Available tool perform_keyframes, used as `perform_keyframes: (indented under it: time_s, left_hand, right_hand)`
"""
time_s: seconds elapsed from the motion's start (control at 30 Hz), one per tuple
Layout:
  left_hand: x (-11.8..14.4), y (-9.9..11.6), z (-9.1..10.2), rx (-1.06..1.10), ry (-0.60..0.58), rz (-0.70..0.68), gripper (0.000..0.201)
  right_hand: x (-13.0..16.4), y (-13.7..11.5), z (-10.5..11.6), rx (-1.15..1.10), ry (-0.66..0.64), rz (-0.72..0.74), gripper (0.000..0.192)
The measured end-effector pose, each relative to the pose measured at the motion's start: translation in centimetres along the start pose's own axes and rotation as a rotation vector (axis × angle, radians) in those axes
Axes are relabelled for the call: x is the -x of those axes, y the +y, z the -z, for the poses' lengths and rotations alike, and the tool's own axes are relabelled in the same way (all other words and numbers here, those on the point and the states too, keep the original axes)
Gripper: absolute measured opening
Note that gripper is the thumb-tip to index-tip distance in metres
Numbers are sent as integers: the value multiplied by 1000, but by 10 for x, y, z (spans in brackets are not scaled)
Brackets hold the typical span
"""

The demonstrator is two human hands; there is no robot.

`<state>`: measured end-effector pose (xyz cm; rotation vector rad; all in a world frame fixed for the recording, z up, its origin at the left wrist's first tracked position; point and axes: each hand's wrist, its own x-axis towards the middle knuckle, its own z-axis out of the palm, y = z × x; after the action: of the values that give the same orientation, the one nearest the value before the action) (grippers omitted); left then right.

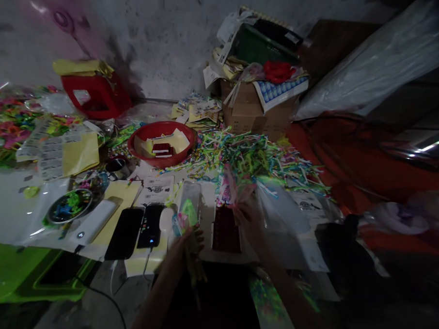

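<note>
My left hand (193,236), fingers closed, grips a bunch of thin plastic sticks (195,265); green, blue and pink tops (188,212) stick up above it. My right hand (246,215) is closed in a pinch at the upper right edge of a dark red, flat rectangular block (225,234). From its fingertips rises a blurred, pink see-through piece (235,185), whose kind I cannot make out. A white and pink patterned piece (224,191) lies just beyond the block.
A heap of coloured plastic sticks (240,149) spreads across the back. Phones (124,234), a white power bank (96,222) and a metal bowl (54,215) lie to the left. A red basin (133,144) and cardboard box (242,115) stand behind; clear plastic bags (283,210) lie right.
</note>
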<state>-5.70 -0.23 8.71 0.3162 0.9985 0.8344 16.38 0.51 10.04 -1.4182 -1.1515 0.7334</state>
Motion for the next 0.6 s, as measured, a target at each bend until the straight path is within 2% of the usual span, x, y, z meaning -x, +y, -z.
perform_keyframes:
  time_s: [0.07,0.17,0.23,0.3,0.43,0.6]
  left_hand:
    - [2,0,0,-8,19,7,31]
    - [4,-1,2,-48,21,29,44]
    - [6,-2,2,-70,11,23,54]
    - [7,-3,2,-84,22,11,57]
    - [8,-3,-2,-91,70,-15,49]
    - [6,-4,-3,-83,82,-6,41]
  right_hand:
    - [-3,8,1,60,-28,14,32]
    - [-10,31,0,89,-127,-87,36]
    - [-15,46,1,170,-183,-138,36]
    - [-20,53,2,284,-226,-130,31]
    - [-26,42,7,455,-380,-48,25]
    - [-36,25,8,516,-502,-42,21]
